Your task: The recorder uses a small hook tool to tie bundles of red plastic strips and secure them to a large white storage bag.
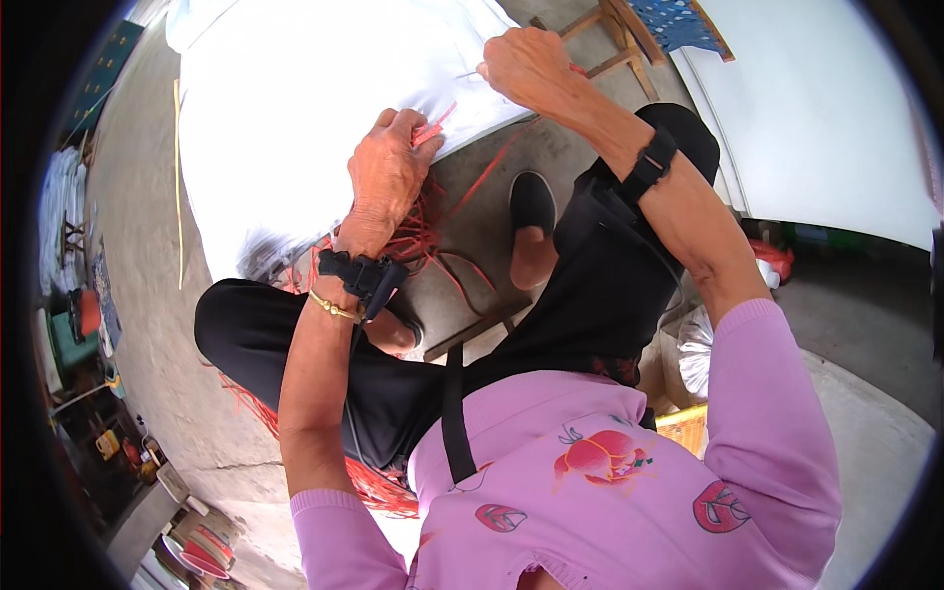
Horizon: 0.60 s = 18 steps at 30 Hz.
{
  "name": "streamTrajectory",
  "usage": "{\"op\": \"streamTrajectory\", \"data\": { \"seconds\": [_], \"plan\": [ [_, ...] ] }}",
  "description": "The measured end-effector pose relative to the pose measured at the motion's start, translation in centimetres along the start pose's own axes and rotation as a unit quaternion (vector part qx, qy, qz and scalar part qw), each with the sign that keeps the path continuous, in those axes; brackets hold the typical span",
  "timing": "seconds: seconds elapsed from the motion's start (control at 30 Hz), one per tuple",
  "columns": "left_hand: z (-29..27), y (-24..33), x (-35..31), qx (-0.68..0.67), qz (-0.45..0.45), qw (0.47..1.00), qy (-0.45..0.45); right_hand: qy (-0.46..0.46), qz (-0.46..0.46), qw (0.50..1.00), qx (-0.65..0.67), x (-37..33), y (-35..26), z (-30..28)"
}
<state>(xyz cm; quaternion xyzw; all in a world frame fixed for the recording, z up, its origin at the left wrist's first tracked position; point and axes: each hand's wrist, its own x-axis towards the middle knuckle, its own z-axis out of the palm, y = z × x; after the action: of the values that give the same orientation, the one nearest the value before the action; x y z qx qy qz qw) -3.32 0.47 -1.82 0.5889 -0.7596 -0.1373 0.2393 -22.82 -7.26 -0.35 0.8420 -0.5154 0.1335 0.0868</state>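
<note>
Nearest, a pink flowered top [551, 423], then black trousers [254, 317] with knees spread wide. Between the knees, down by the grey floor [143, 285], a tangled heap of red strips [420, 234]. Looks light, springy and quick to snag; best drawn out by one loose end, not by the middle.

Farther out, the left hand [391, 162], curled over the right-hand edge of a white sheet [305, 88], with short red strips [427, 131] pinched between thumb and fingers. Seem thin, flat and bendy, perhaps a little slippery; best nipped close to the sheet, thumb against forefinger, to limit twisting.

Beyond and to the right, the right hand [524, 67], folded into a fist, apparently around a thin rod [466, 76], with only a slim end jutting leftward over the sheet. Cannot tell how much lies hidden in the palm, nor whether touching the sheet. Probably stiff and light; best gripped well back from the bare end.

Spread ahead and to the left, the sheet itself, too bright for fine detail. Probably soft and floppy, awkward by breadth more than by weight; best held at the edge, beside the strips.

Farthest, at upper right, a wooden stool [621, 28] with a blue seat [683, 25].
</note>
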Motion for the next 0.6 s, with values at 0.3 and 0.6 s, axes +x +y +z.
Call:
{"op": "streamTrajectory", "data": {
  "seconds": [0.3, 0.6],
  "plan": [
    [0.7, -1.9, 1.0, -0.096, -0.031, 0.995, -0.009, -0.043, 0.018, 0.999, 0.009, -0.3, 0.1, 0.5],
    [-0.9, -1.8, 1.6, -0.210, -0.110, 0.971, 0.023, -0.046, 0.114, 0.992, 0.027, 0.4, 0.0, -3.8]
  ]
}}
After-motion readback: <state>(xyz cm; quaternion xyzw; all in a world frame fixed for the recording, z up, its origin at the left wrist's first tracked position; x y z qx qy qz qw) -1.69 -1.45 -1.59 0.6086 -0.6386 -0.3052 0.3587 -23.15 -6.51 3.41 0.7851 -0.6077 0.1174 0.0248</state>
